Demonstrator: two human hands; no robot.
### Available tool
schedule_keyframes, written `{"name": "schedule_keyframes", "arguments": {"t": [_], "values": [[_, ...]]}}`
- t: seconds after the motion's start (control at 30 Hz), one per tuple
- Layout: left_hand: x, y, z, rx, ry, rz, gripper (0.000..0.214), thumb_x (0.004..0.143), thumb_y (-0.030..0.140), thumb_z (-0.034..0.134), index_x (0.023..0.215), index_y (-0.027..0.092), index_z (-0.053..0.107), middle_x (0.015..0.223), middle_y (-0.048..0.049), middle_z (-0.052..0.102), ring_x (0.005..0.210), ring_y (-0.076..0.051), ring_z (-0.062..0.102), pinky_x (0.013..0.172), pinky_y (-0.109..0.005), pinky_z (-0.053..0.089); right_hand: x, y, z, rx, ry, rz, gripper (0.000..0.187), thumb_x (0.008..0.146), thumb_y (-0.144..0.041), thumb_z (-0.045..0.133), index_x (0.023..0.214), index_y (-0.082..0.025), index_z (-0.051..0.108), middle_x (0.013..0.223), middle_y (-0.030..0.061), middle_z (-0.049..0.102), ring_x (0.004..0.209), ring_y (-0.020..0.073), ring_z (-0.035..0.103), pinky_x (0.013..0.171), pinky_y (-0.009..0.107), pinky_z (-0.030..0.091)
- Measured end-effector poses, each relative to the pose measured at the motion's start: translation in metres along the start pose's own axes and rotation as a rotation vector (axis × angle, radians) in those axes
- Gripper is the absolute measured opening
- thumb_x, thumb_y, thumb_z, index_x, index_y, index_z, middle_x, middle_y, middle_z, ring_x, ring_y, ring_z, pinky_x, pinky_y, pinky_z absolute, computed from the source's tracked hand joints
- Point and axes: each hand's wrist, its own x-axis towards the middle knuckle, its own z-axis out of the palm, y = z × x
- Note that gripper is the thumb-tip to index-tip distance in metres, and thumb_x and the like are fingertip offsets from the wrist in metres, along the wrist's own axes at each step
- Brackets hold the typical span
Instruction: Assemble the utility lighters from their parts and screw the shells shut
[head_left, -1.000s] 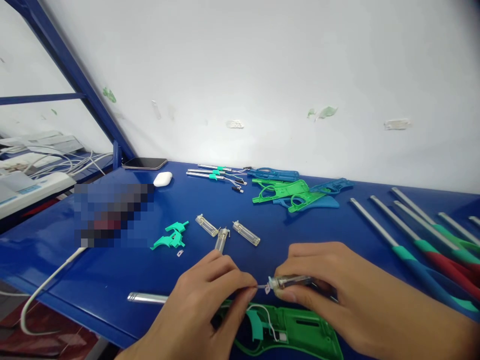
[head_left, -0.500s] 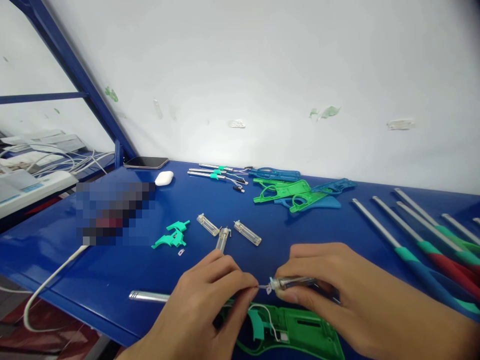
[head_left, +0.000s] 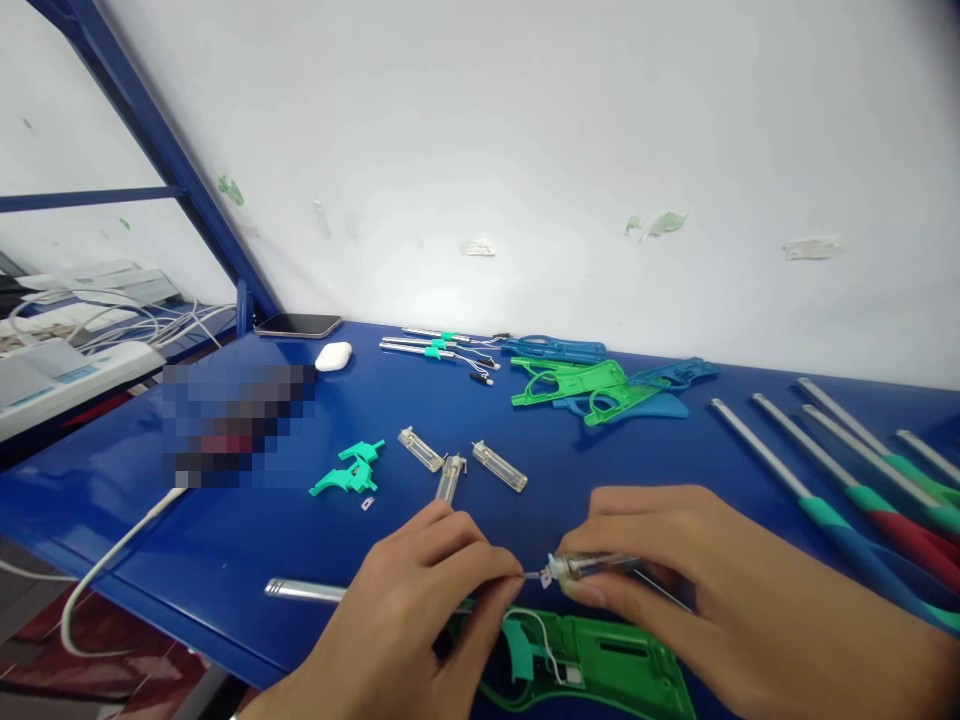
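My left hand (head_left: 420,600) is closed in a pinch on a thin pale tube (head_left: 531,575). The tube runs to a small pinkish-white clip (head_left: 546,578) at the valve end of a clear lighter fuel tank (head_left: 592,566). That tank lies sideways between thumb and fingers of my right hand (head_left: 682,570). Below both hands is a green lighter handle half (head_left: 630,655), partly hidden, holding a teal trigger (head_left: 519,650) and a white wire. A metal tube (head_left: 304,589) sticks out to the left from behind my left hand.
Several clear tanks (head_left: 499,467) and teal triggers (head_left: 352,474) lie beyond my hands. Wired metal rods (head_left: 416,349) and green handle shells (head_left: 570,380) are near the wall. Long lighters (head_left: 780,460) line the right. A phone (head_left: 298,325) and white case (head_left: 334,356) sit back left.
The whole view has shifted slightly, so everything appears a little farther right. Both hands keep the same grip, with tube and tank still meeting at the clip.
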Motion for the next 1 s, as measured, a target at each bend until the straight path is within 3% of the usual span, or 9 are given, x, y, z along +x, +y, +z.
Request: {"name": "schedule_keyframes", "arguments": {"t": [0.33,0.63,0.77,1.0], "values": [[0.002,0.002,-0.002,0.018,0.007,0.024,0.023,0.103,0.012,0.057,0.097,0.026,0.075,0.085,0.0049,0.078,0.073,-0.014,0.072,0.072,-0.028,0.059,0.001,0.0,0.001,-0.035,-0.001,-0.049,0.022,0.106,-0.027,0.065,0.118,-0.035,0.082,0.121,-0.0057,0.083,0.118,0.0229,0.078,0.102,0.031,0.063],[0.004,0.006,-0.001,0.078,0.033,0.043,0.024,0.107,0.012,0.052,0.102,0.024,0.072,0.088,0.0022,0.079,0.074,-0.016,0.074,0.073,-0.029,0.062,0.003,-0.002,0.0,0.038,0.001,0.03,0.025,0.113,-0.044,0.054,0.119,-0.039,0.078,0.119,-0.0099,0.083,0.118,0.02,0.077,0.099,0.03,0.063],[0.003,0.005,0.001,0.107,0.035,0.085,0.028,0.111,0.017,0.048,0.096,0.025,0.07,0.084,0.0018,0.079,0.069,-0.016,0.072,0.07,-0.028,0.062,0.006,-0.007,-0.001,0.063,0.033,0.061,0.039,0.115,-0.054,0.044,0.114,-0.038,0.079,0.113,-0.0082,0.084,0.114,0.0209,0.078,0.099,0.032,0.062],[-0.002,0.005,0.0,0.1,0.009,0.085,0.026,0.108,0.014,0.051,0.097,0.022,0.072,0.083,0.0008,0.078,0.071,-0.017,0.073,0.074,-0.029,0.063,-0.002,-0.002,0.002,0.085,-0.06,0.05,0.024,0.112,-0.04,0.058,0.122,-0.037,0.079,0.127,-0.0055,0.081,0.128,0.0225,0.072,0.108,0.032,0.057]]}}
